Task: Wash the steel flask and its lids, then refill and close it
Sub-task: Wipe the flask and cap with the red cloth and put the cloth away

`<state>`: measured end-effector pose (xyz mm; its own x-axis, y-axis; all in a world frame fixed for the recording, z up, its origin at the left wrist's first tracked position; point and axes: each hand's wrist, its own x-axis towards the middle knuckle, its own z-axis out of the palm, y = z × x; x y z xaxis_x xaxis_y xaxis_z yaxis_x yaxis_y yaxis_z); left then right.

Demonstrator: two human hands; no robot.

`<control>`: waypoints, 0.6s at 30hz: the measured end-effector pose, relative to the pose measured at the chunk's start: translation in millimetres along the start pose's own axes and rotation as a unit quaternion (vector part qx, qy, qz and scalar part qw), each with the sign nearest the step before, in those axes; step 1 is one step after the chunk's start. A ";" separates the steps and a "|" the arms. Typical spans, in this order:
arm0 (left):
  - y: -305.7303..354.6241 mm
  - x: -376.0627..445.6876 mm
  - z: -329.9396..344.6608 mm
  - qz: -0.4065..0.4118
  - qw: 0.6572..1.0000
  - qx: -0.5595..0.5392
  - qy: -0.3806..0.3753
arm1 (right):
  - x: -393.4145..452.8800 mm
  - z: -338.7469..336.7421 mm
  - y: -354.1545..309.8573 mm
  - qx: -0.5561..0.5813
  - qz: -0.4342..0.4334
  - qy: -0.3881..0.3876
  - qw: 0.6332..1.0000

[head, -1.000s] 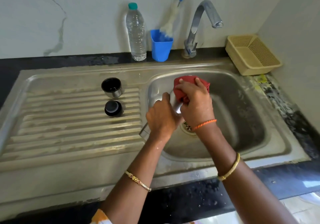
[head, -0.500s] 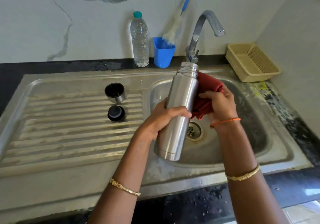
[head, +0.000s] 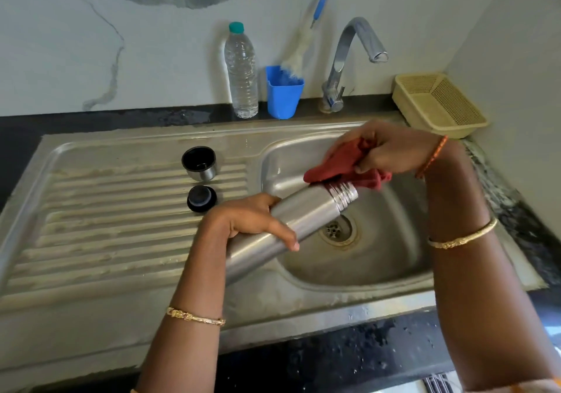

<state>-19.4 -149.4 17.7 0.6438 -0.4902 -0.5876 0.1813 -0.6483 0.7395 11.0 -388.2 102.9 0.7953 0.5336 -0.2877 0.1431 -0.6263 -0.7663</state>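
- The left hand (head: pixel 252 225) is wrapped around the steel flask (head: pixel 303 219), tilted over the sink (head: pixel 394 274) basin.
- The right hand (head: pixel 391 153) pinches a red cloth (head: pixel 331 168) at the threaded neck.
- A wet flask could slip, probably; both lids sit on the drainboard.

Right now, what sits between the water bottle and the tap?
The blue cup holding a brush, standing on the counter, in the head view.

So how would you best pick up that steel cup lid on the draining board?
Grip the cup lid by its round steel wall, coming from above. It stands mouth up on the draining board, apart from the black stopper, so fingers can close around the rim.
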 end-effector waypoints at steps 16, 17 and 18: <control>9.6 16.6 18.5 -0.019 0.980 -0.087 0.176 | 33.4 78.6 8.6 -0.280 0.015 0.281 0.918; 10.4 17.8 20.3 -0.018 0.978 -0.085 0.188 | 36.3 75.8 11.2 -0.290 0.022 0.265 0.919; 11.0 18.4 21.9 -0.021 0.975 -0.091 0.199 | 36.3 77.2 13.5 -0.294 0.018 0.268 0.917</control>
<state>-21.9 -178.3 7.9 0.8640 -0.1757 -0.4718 0.3205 -0.5308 0.7846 -3.8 -333.4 37.7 0.9584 0.2502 0.1373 0.2795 -0.9201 -0.2746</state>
